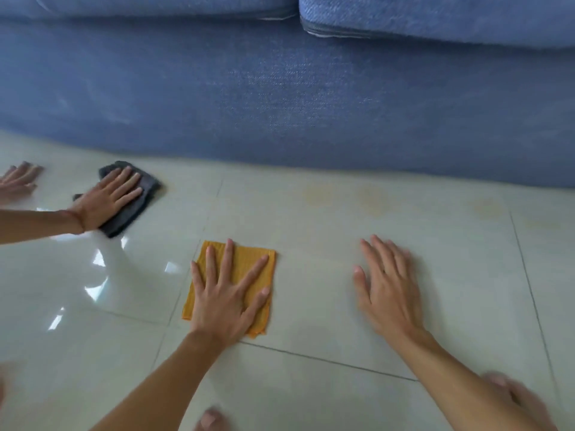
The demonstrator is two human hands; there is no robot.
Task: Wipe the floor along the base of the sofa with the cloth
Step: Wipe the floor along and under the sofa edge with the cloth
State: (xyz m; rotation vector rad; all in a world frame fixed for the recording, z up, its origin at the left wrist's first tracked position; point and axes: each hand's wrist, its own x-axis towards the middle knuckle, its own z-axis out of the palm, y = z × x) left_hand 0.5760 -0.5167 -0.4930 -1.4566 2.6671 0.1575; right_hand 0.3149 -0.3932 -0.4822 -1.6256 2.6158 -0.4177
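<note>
A folded orange cloth [249, 262] lies flat on the pale tiled floor [311, 306], some way in front of the blue sofa base [280, 104]. My left hand [228, 297] presses flat on the cloth with fingers spread. My right hand [385, 281] rests flat on the bare tile to the right of the cloth, fingers apart, holding nothing. Faint yellowish stains [320, 194] mark the floor close to the sofa base.
At the left another person's hand [109, 200] presses a dark grey cloth [141, 194] on the floor near the sofa; that person's other hand [18, 178] lies at the frame's left edge. The floor there looks wet and shiny. Toes [211, 419] show at the bottom.
</note>
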